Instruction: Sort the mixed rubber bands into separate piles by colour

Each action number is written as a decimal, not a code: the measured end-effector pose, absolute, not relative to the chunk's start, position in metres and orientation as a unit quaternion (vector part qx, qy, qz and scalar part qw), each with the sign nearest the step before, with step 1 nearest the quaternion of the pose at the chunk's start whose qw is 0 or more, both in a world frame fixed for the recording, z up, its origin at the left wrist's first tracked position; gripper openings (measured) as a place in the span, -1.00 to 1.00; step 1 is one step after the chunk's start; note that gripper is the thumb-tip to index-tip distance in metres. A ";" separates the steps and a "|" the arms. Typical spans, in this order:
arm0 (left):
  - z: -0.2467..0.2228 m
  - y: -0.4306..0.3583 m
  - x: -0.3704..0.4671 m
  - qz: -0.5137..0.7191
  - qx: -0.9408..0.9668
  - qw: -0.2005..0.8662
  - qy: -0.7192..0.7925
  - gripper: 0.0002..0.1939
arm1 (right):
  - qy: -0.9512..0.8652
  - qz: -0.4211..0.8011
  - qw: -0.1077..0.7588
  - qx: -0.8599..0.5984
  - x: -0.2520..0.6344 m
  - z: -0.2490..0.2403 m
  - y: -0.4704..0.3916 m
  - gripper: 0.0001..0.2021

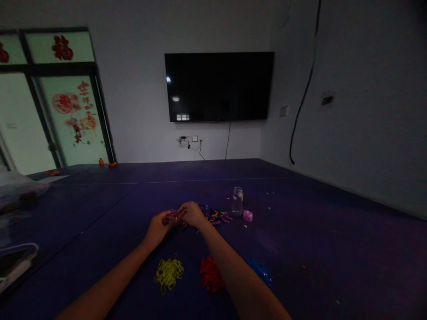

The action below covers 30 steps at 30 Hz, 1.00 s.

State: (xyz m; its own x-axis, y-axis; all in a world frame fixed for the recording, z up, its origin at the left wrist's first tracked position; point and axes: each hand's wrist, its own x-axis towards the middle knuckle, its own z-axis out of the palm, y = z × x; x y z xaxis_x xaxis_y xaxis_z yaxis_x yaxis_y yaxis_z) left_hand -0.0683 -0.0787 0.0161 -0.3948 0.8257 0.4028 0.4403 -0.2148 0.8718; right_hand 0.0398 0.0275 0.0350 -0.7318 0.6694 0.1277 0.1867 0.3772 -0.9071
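Bare forearms [113,275] come in along the bottom edge, reaching over the purple surface [310,266]. Between them sits a loose pile of yellow bands [169,272]; a red pile [211,274] lies beside the right forearm, partly hidden by it, and a blue pile [260,272] shows on its other side.

Farther out, the left hand [157,230] curls its fingers around a few small pink and yellow bands [174,216], its grip closed on them. The right hand [192,214] brings thumb and fingertips together at the same bands; whether its grip pinches them is too dim to tell. Mixed dark, pink and yellow bands [216,217] lie scattered just beside the right hand. Past these, a clear bottle [237,202] stands upright, with a pink cap [247,216] near its base.
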 end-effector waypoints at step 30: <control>0.090 -0.122 -0.043 0.133 0.659 0.402 0.621 -0.75 | -0.851 0.202 0.271 -0.402 0.058 0.026 0.046 -0.77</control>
